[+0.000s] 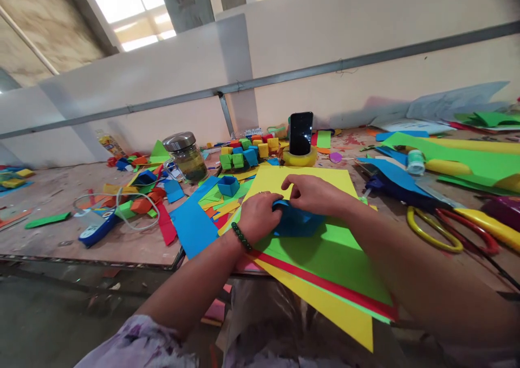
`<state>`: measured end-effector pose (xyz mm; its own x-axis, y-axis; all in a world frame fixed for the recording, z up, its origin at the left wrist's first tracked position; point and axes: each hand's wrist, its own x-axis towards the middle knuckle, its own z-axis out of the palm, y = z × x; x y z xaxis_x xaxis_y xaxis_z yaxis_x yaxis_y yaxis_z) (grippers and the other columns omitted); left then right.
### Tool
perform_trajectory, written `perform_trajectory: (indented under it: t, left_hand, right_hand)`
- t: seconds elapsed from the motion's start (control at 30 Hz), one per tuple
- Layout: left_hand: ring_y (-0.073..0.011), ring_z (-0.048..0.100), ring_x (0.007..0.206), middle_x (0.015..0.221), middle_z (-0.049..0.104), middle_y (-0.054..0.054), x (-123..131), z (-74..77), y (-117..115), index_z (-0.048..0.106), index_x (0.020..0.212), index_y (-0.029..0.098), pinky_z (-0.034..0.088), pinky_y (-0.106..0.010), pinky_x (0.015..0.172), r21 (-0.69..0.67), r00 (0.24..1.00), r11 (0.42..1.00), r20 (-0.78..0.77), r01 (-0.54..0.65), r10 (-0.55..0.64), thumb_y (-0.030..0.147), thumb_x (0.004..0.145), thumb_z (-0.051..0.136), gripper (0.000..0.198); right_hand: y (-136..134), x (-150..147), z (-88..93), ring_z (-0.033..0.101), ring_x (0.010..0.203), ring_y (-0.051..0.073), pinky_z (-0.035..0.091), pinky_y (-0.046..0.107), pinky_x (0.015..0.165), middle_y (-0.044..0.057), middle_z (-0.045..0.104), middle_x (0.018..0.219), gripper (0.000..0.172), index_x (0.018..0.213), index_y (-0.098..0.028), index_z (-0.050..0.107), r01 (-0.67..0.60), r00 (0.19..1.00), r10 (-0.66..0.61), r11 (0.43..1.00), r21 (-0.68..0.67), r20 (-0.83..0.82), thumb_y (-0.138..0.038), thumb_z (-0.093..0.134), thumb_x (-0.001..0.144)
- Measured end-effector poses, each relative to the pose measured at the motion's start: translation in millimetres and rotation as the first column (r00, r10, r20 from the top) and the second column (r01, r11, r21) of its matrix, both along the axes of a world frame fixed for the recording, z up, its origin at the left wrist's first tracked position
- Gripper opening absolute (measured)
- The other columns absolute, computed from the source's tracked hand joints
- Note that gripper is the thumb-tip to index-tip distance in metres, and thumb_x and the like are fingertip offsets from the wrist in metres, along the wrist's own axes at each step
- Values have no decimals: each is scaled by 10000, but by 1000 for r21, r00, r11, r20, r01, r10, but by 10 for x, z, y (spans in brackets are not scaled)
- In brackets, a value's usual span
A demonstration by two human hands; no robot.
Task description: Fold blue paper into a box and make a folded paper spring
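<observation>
A folded piece of blue paper (296, 223) lies on a stack of green, red and yellow sheets (325, 259) at the table's front edge. My left hand (258, 216), with a green bead bracelet on its wrist, is curled and pressed on the blue paper's left side. From above and to the right, my right hand (311, 193) pinches the paper's top edge with bent fingers. Both hands hold the same blue piece.
A small blue paper box (228, 185) sits just left of the sheets. Behind are coloured paper cubes (244, 154), a lidded glass jar (187, 156) and a phone (301, 134) upright in a yellow tape roll. Yellow-and-red scissors (450, 230) lie to the right.
</observation>
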<state>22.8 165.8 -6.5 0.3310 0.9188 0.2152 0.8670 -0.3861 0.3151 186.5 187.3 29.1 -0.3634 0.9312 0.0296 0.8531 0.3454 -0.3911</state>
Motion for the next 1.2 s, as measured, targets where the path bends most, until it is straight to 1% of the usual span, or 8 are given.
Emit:
perform_trajectory:
  t: [0.2,0.37,0.5,0.6,0.7,0.8,1.0,1.2]
  left_hand:
    - [-236,635,975,1075,689,-57,15,-1,9,673,1093,223,480,-334,849,9,997,999,72,32,-32,188,771,506,365]
    - [-235,639,954,1014,712,-61,-2,15,41,675,1026,206,484,-332,826,-46,996,999,85,9,-5,187,774,501,306]
    - [-225,638,952,1014,716,-55,-40,37,70,673,1002,209,486,-330,842,-68,993,998,118,-7,15,184,760,513,291]
    - [-215,639,945,1014,716,-54,-79,39,106,674,1013,209,491,-327,854,-89,984,996,172,-24,39,182,747,530,304]
    - [-210,643,918,998,720,-54,-116,30,155,684,1009,200,502,-325,840,-119,974,993,221,-19,45,187,743,527,309]
    - [-206,644,905,992,724,-45,-159,38,199,696,1015,186,508,-314,831,-165,961,985,275,47,0,196,732,525,330]
    - [-198,650,932,1016,726,-69,-245,141,281,689,1059,104,500,-270,847,-292,874,887,440,357,-207,143,683,528,410]
    - [-190,653,852,935,727,-79,-253,133,337,687,962,86,512,-268,778,-315,873,873,438,372,-213,93,657,500,358]
  right_hand:
    - [-56,-110,-46,646,782,208,376,262,592,48,741,885,420,1133,-190,605,10,1000,-12,996,83,24,-144,532,722]
    - [-110,-123,-1,650,905,223,429,263,697,74,727,1021,572,1299,-151,491,-62,998,63,997,54,-19,-173,559,732]
    - [-123,-44,60,646,958,277,435,309,723,90,716,1058,585,1339,-166,473,-7,995,-2,997,81,104,-288,567,774]
    - [-131,31,79,650,957,281,442,320,732,99,703,1099,642,1361,-195,465,-76,991,63,991,109,115,-457,585,788]
    - [-125,71,79,659,936,273,444,320,725,87,710,1081,530,1275,-221,539,-100,990,84,985,141,117,-454,576,801]
    - [-100,76,81,662,932,250,450,308,731,60,716,1069,373,1166,-237,593,-127,989,116,983,131,91,-360,559,815]
    - [-50,59,81,675,882,220,454,270,683,41,735,996,345,1107,-229,617,-166,985,159,982,94,71,-272,592,765]
    - [-22,38,70,673,798,187,422,250,626,3,751,936,379,1119,-236,612,-103,994,96,985,138,57,-233,585,741]
